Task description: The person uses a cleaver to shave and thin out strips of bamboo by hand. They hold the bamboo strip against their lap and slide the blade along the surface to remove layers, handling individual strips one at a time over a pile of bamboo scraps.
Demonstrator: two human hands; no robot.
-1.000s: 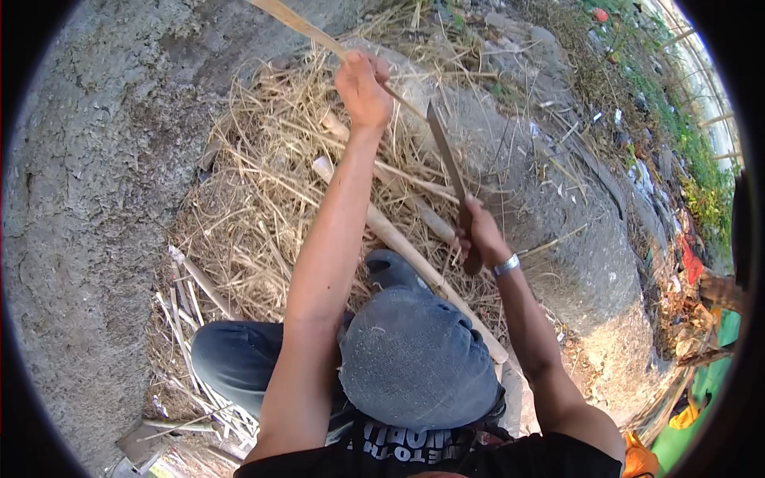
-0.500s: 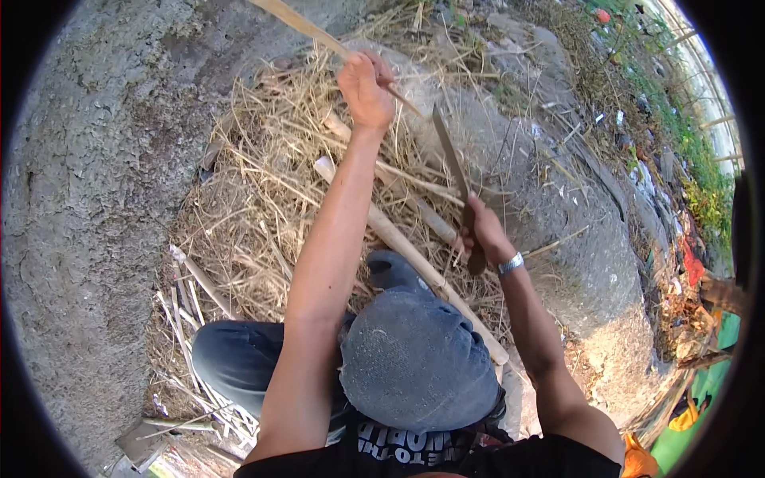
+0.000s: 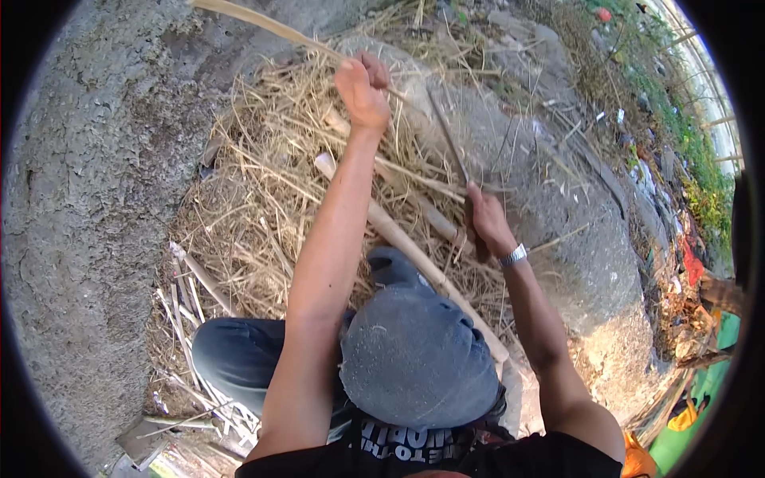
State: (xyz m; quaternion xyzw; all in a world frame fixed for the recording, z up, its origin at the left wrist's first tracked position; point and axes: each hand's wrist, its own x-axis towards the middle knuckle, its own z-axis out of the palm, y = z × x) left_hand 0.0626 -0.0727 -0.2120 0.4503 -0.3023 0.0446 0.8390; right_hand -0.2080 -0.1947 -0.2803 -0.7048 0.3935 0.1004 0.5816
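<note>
My left hand, at the end of an outstretched arm, is closed around a long pale bamboo strip. The strip's longer part reaches up and left, and a short end pokes out on the right of the fist. Lower and to the right, my right hand grips the handle of a long-bladed knife. Its narrow blade points up and slightly left, close to the strip's short end but apart from it. A silvery watch sits on my right wrist. Below both hands a bamboo pole lies slanted beside my knee.
Dry shavings cover the ground beneath my arms. Rough concrete spreads along the left, and a grey slab lies on the right. Thin split sticks are piled by my left leg. Litter and green plants line the far right.
The bamboo strip's far end has swung left and down. The knife blade has turned so that it shows narrower, and my right hand has shifted slightly right.
</note>
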